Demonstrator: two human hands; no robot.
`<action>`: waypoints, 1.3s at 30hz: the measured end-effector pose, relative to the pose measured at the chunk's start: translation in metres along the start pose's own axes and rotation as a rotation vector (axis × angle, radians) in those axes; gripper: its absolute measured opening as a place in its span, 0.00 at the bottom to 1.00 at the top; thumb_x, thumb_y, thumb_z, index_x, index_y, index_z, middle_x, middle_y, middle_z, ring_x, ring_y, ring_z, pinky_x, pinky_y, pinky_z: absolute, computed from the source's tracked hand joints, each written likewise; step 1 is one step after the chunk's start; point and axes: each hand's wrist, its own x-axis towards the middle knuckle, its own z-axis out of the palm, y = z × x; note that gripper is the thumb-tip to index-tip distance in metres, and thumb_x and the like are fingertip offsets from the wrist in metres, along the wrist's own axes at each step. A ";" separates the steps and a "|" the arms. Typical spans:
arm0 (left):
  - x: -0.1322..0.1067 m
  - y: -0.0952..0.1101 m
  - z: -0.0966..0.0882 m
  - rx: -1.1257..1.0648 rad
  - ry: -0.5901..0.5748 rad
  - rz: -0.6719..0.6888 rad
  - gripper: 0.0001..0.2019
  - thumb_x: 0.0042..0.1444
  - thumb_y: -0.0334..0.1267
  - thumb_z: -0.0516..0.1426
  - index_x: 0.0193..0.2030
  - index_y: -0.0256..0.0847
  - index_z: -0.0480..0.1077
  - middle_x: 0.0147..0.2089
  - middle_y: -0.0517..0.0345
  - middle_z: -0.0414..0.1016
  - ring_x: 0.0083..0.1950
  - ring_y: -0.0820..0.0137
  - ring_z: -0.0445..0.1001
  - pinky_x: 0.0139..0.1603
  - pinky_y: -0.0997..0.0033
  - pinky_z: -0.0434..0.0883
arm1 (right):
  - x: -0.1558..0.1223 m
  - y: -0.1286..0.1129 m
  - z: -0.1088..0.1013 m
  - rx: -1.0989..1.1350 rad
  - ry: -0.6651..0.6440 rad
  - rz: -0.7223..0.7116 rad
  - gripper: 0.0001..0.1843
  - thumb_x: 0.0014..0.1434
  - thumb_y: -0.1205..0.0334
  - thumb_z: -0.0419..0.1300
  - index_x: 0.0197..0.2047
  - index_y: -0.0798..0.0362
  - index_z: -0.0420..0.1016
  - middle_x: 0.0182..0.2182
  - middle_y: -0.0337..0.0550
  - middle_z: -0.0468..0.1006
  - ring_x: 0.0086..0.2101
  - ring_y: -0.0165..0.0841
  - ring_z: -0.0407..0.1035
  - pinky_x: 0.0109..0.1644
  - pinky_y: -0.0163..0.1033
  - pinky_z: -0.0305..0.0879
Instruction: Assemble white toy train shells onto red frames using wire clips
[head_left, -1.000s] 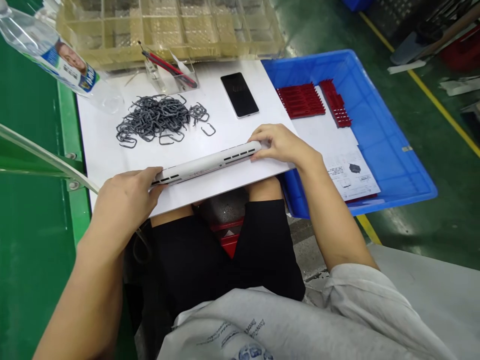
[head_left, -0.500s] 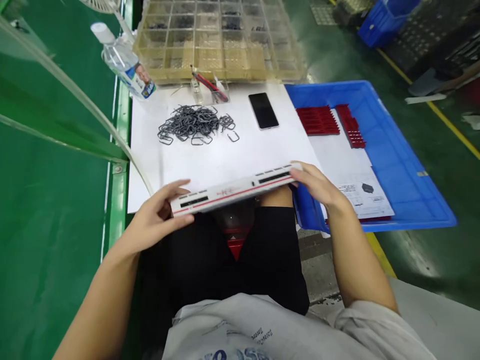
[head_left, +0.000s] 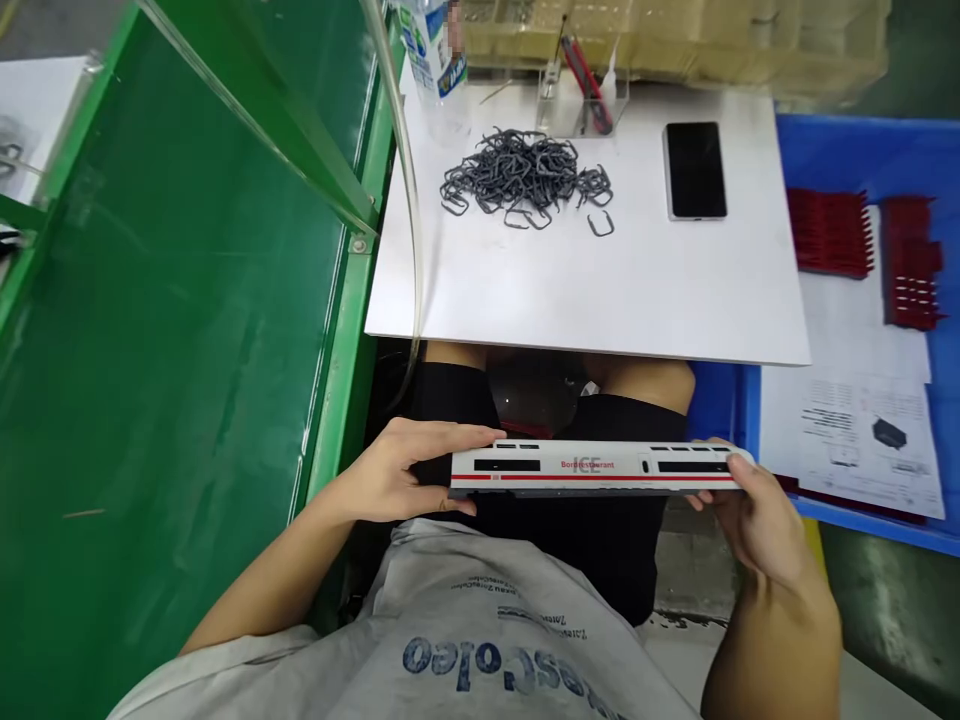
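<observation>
A long white model train car (head_left: 592, 467) with a red stripe, dark windows and the lettering "Bordrestaurant" is held level above my lap. My left hand (head_left: 405, 468) grips its left end, thumb and fingers on the upper and lower edges. Around the right end, my right hand (head_left: 757, 500) is closed with the thumb on the side face. The car's underside is dark grey. Beyond it, on the white table (head_left: 585, 300), lies a heap of dark grey bent loops (head_left: 517, 172).
A black phone (head_left: 695, 170) lies on the table. Behind the loops are a clear holder with a red-and-black tool (head_left: 587, 85) and a bottle (head_left: 436, 50). On the right, a blue bin (head_left: 825, 140) contains dark red parts (head_left: 829, 232) and printed sheets (head_left: 862, 430). A clear tube (head_left: 411, 200) hangs at left.
The train car has come closer to my body and down from the table's edge, and is now level instead of tilted. Both hands keep their hold. My view has turned left and downward.
</observation>
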 end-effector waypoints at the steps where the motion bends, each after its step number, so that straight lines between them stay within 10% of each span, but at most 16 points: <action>1: -0.001 -0.001 0.002 -0.012 -0.001 0.001 0.40 0.61 0.40 0.78 0.78 0.58 0.74 0.70 0.50 0.84 0.67 0.53 0.86 0.71 0.58 0.84 | 0.000 0.003 -0.003 -0.013 0.003 -0.001 0.30 0.61 0.27 0.70 0.28 0.46 0.77 0.19 0.39 0.69 0.21 0.36 0.63 0.23 0.41 0.63; 8: -0.013 -0.006 0.008 -0.065 -0.048 -0.008 0.37 0.62 0.36 0.76 0.77 0.54 0.76 0.71 0.46 0.83 0.67 0.50 0.86 0.69 0.52 0.85 | -0.018 0.003 -0.020 -0.482 0.001 -0.094 0.24 0.70 0.31 0.64 0.46 0.42 0.85 0.43 0.46 0.88 0.44 0.52 0.83 0.47 0.54 0.82; 11: -0.013 -0.008 0.013 -0.070 -0.106 -0.012 0.34 0.63 0.35 0.74 0.75 0.52 0.77 0.70 0.46 0.83 0.67 0.49 0.86 0.69 0.51 0.85 | -0.037 -0.024 0.009 -0.745 0.027 -0.405 0.28 0.70 0.41 0.70 0.69 0.37 0.78 0.68 0.50 0.81 0.66 0.60 0.75 0.70 0.66 0.75; 13: -0.011 -0.009 0.019 -0.094 -0.148 -0.003 0.33 0.64 0.34 0.73 0.75 0.51 0.78 0.70 0.46 0.83 0.68 0.49 0.85 0.70 0.51 0.84 | -0.045 -0.040 0.044 -0.825 -0.239 -0.585 0.37 0.70 0.44 0.71 0.77 0.37 0.70 0.73 0.53 0.76 0.71 0.62 0.71 0.74 0.70 0.71; 16: -0.009 -0.010 0.029 -0.115 -0.183 0.022 0.33 0.63 0.31 0.72 0.75 0.47 0.78 0.69 0.45 0.85 0.69 0.51 0.85 0.69 0.54 0.84 | -0.041 -0.043 0.095 -0.919 -0.661 -0.669 0.41 0.69 0.39 0.73 0.77 0.46 0.69 0.65 0.60 0.84 0.59 0.61 0.82 0.61 0.66 0.81; 20: -0.017 -0.014 0.038 -0.114 -0.170 -0.027 0.33 0.60 0.28 0.72 0.73 0.44 0.79 0.66 0.45 0.87 0.64 0.52 0.88 0.66 0.56 0.85 | -0.026 -0.021 0.127 -1.050 -0.804 -0.604 0.34 0.69 0.36 0.73 0.64 0.52 0.75 0.51 0.56 0.90 0.45 0.54 0.88 0.39 0.52 0.81; 34: -0.031 -0.019 0.049 -0.245 -0.070 -0.136 0.33 0.57 0.36 0.79 0.69 0.48 0.81 0.69 0.46 0.85 0.69 0.49 0.84 0.73 0.50 0.81 | -0.035 -0.004 0.132 -1.080 -0.553 -0.794 0.16 0.71 0.47 0.68 0.49 0.51 0.75 0.34 0.42 0.85 0.32 0.41 0.80 0.34 0.43 0.65; 39: -0.034 -0.018 0.066 -0.994 0.028 -0.494 0.32 0.59 0.51 0.79 0.65 0.43 0.77 0.60 0.43 0.86 0.54 0.54 0.90 0.51 0.60 0.88 | -0.043 -0.009 0.129 -1.077 -0.239 -1.002 0.30 0.82 0.35 0.52 0.56 0.58 0.74 0.37 0.49 0.84 0.34 0.41 0.78 0.38 0.45 0.66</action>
